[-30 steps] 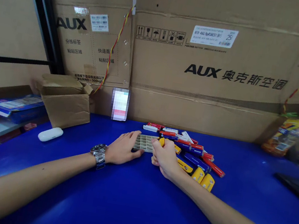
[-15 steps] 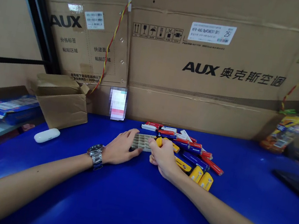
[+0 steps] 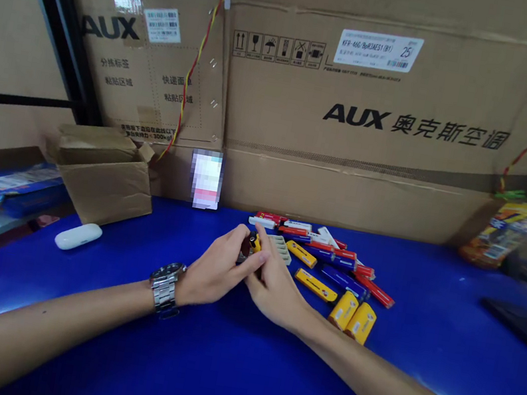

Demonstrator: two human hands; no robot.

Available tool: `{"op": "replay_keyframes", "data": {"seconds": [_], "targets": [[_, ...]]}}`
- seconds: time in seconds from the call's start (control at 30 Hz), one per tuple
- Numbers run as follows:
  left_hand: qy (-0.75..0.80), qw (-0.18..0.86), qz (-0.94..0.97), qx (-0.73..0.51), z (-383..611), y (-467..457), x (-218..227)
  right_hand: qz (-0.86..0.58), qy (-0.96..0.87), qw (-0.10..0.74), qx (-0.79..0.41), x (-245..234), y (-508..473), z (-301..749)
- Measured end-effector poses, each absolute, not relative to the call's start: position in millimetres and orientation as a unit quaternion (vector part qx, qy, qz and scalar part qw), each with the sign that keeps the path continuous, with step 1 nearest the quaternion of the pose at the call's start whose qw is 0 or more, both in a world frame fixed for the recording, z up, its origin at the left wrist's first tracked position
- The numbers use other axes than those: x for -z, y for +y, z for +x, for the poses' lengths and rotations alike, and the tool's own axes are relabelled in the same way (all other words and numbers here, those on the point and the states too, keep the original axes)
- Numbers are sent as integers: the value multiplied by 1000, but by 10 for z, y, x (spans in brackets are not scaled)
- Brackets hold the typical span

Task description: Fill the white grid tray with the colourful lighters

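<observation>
My left hand (image 3: 218,264), with a metal watch on its wrist, is closed around the left end of a pale tray with small compartments (image 3: 281,249). Between my hands, a yellow lighter (image 3: 256,244) shows its dark metal top at the tray's left part. My right hand (image 3: 274,285) grips that lighter, its fingers pressed close to my left thumb and hiding much of the tray. Just right of the tray lie yellow lighters (image 3: 315,286), with a heap of red, blue and white lighters (image 3: 334,256) behind them.
A cardboard box (image 3: 110,189) and a white rounded case (image 3: 78,237) sit on the left. A lit phone (image 3: 206,180) leans against the large carton (image 3: 345,191) behind. At right are a drink bottle (image 3: 511,229) and a dark flat object (image 3: 517,328) on the blue table (image 3: 234,374).
My right hand has moved left with the yellow lighter, from the tray's right side to its left part, and now meets my left hand. The view has shifted slightly.
</observation>
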State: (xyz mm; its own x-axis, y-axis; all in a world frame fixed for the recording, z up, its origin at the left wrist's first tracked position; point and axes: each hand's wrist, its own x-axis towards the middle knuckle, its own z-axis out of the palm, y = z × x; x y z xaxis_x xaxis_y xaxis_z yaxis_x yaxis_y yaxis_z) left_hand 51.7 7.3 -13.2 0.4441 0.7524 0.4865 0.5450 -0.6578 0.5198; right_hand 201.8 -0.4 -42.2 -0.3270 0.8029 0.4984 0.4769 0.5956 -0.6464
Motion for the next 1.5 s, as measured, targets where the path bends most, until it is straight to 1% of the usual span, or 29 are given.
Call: {"op": "replay_keyframes", "data": {"seconds": [0.1,0.2,0.4,0.47,0.6,0.7,0.83,0.9,1.07,1.17,1.27,1.4,1.5], "targets": [[412,150,820,-369,552,60,86,-398,-809,393,-182,427,-36,2013],[412,143,814,-382,498,200,23,-409,-807,390,-173,421,-43,2006],[416,112,801,-416,347,660,-72,-432,-776,450,-92,361,-10,2042],[432,105,800,-404,325,772,-67,-439,-774,453,-47,320,18,2094],[453,95,821,-335,303,895,-3,-456,-775,436,38,216,87,2249],[448,89,838,-300,292,915,53,-485,-769,410,73,154,153,2387],[435,78,851,-284,289,894,82,-525,-758,364,126,139,262,2570],[431,80,854,-279,297,878,89,-552,-755,323,145,152,314,2646],[425,95,849,-298,322,836,167,-575,-777,213,142,178,360,2735],[440,110,839,-301,313,811,258,-606,-764,164,153,191,335,2731],[459,123,836,-273,296,784,349,-612,-761,133,169,209,317,2719],[457,122,836,-280,286,758,423,-629,-748,93,188,237,323,2723],[455,115,838,-279,282,754,440,-625,-752,87,189,261,343,2743]]}}
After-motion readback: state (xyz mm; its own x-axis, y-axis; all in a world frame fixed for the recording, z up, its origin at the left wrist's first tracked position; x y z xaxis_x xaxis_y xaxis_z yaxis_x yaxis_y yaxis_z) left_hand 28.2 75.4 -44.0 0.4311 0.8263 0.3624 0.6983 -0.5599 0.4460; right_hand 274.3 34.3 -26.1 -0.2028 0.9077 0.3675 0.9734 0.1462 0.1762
